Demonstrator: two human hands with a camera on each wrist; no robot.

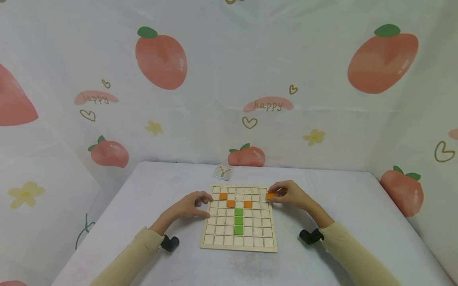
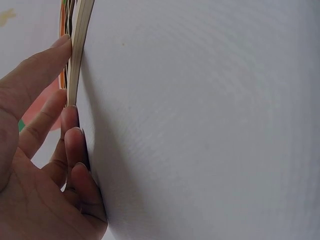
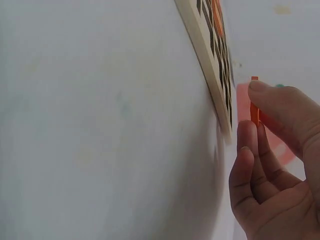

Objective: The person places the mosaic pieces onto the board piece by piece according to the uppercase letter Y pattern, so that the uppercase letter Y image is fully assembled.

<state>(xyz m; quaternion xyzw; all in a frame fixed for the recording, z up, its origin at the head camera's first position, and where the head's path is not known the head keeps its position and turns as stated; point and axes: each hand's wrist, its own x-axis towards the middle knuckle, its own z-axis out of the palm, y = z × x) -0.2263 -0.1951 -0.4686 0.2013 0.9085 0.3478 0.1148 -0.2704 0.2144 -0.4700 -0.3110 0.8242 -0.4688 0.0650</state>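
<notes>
A square wooden grid board (image 1: 219,230) lies on the table, with a column of three green tiles (image 1: 239,221) and three orange tiles (image 1: 231,203) above them. Between thumb and fingers, my right hand (image 1: 291,194) pinches another orange tile (image 1: 270,196) at the board's upper right edge. The right wrist view shows this orange tile (image 3: 255,112) edge-on, raised beside the board (image 3: 206,60). At the opposite side, my left hand (image 1: 191,204) rests its thumb and fingertips against the board's left edge. In the left wrist view, its thumb and fingers (image 2: 37,70) touch the board's rim (image 2: 76,70).
Behind the board lies a small pattern card (image 1: 223,172) printed with a grid and coloured squares. The white-covered table (image 1: 171,178) backs onto a fruit-printed cloth (image 1: 214,131). Black wrist cameras (image 1: 310,236) hang below both sleeves.
</notes>
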